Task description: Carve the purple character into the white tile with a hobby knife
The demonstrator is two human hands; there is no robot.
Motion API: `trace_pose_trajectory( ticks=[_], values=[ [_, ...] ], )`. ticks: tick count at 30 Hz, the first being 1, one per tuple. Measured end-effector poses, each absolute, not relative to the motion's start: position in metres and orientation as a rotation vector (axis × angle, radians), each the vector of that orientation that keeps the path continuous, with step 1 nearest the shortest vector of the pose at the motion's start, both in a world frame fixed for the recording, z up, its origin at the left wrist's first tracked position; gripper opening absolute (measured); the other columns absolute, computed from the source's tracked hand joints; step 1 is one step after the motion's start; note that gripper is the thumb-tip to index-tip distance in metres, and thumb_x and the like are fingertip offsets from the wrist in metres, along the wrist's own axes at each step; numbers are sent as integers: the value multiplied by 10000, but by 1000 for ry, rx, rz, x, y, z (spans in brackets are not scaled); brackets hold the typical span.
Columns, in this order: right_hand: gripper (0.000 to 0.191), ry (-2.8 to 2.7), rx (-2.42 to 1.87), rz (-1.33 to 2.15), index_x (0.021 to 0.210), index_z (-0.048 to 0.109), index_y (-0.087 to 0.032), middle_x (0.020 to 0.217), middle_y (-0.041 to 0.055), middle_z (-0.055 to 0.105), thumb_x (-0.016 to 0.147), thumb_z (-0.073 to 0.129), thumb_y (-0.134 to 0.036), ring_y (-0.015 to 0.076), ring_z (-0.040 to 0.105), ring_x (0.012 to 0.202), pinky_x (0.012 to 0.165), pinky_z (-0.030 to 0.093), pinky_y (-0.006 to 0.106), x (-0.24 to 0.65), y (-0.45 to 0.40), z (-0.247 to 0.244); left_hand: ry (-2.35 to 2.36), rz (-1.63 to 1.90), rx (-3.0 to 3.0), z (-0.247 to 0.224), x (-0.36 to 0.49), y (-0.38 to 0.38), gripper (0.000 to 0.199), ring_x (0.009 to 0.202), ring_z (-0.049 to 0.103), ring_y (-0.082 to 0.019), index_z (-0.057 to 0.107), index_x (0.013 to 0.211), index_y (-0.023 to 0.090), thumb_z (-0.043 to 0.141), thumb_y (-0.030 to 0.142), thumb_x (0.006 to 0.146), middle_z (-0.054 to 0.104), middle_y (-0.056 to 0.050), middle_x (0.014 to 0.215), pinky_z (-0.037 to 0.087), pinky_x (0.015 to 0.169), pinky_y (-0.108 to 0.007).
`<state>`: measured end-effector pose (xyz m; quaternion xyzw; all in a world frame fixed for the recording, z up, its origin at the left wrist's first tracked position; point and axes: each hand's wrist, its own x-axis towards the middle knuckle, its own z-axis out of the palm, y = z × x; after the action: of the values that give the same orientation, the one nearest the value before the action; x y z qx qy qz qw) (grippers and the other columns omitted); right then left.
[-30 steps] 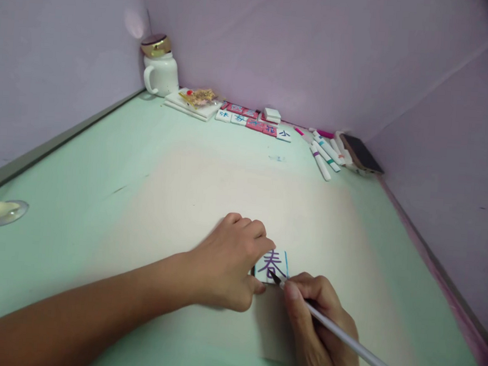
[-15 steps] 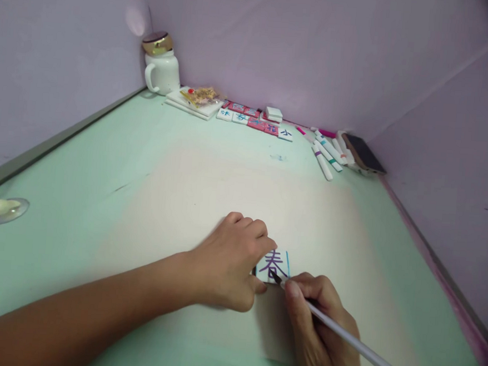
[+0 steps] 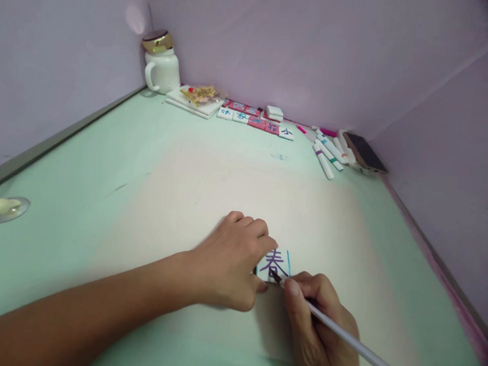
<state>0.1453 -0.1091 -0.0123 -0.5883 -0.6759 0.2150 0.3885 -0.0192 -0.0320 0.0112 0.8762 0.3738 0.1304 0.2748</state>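
Observation:
A small white tile (image 3: 283, 258) lies flat on the pale sheet in front of me. It bears a purple Chinese character and a blue line along its right side. My left hand (image 3: 236, 263) grips the tile's left side between thumb and index finger, the other fingers curled. Pinched in my right hand (image 3: 326, 322) is a long, light-coloured paintbrush (image 3: 358, 345). Its dark tip rests on the lower part of the purple character. The left edge of the tile is partly covered by my fingers.
Along the back stand a white mug (image 3: 164, 71) with a gold lid, a packet (image 3: 204, 95), red and white lettered tiles (image 3: 256, 122), several markers (image 3: 324, 162) and a phone (image 3: 363, 152). At the left lies a clear spoon-shaped dish (image 3: 3, 209) holding something pale yellow.
The brush tip has shifted very slightly on the character. Both hands stay in nearly the same place, and the tile has not visibly moved.

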Motion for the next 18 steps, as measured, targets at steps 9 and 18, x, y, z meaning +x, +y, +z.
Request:
trace_pose_trajectory(
  ticks=[9,18],
  values=[
    [223,-1756,-1492,533,732,414,-248,617,-48,529,949,465,-258,105,452,467,447,356,210,144,-108,-11,1002,356,2355,11,-19,-32,223,893,520,-227,611,885,190,682,248,682,553,-55,918,357,854,-392],
    [208,-1763,-1482,514,745,439,-241,624,-38,560,949,456,-278,113,479,482,458,354,232,141,-111,-12,1016,373,2363,11,-20,-32,205,892,522,-226,606,861,183,676,258,685,558,-61,925,353,845,-390]
  ],
)
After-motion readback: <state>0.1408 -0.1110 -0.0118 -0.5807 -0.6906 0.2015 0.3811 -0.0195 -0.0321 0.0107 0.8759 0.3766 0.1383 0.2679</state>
